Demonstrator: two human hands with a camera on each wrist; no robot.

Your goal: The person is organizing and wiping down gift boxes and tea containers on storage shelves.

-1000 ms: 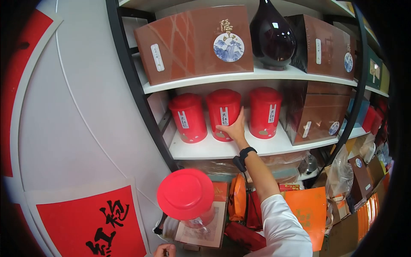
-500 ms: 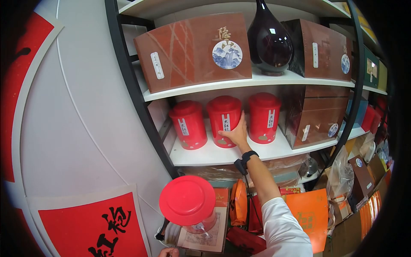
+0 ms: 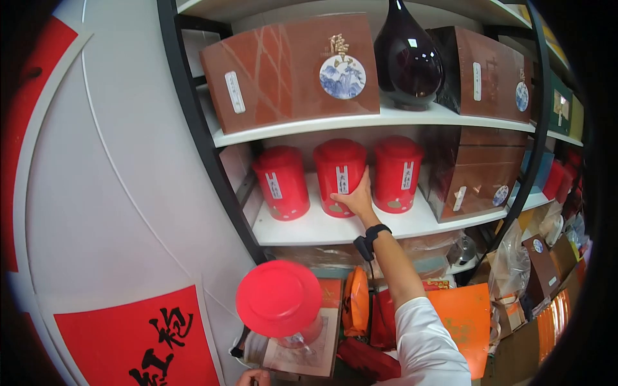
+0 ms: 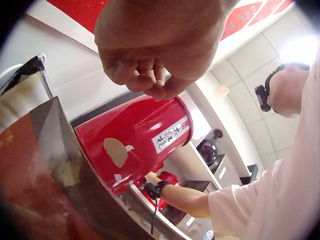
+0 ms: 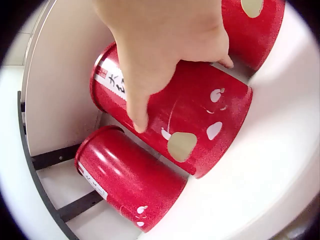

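Note:
Three red tea canisters with white labels stand in a row on the white shelf. My right hand [image 3: 358,197] grips the middle canister [image 3: 328,174], thumb across its front and fingers along its right side. In the right wrist view, the thumb [image 5: 139,117] presses on the red wall. The left canister [image 3: 283,183] and the right canister [image 3: 397,174] stand on either side. Low in the head view, my left hand [image 3: 254,378] hangs with loosely curled fingers, holding nothing. Near it, another red canister [image 4: 135,135] stands upright on printed boxes, its lid [image 3: 279,298] facing up.
Brown boxes [image 3: 293,74] and a dark glossy vase [image 3: 410,64] fill the upper shelf. More brown boxes [image 3: 479,167] stand right of the canisters. A black post [image 3: 206,128] edges the rack. Below lie an orange bag [image 3: 356,302], a flat orange item [image 3: 457,325] and plastic wrap.
The middle canister has shifted slightly right along the shelf with my right hand, widening its gap from the left canister. The head view has tilted a little; my left hand stays low.

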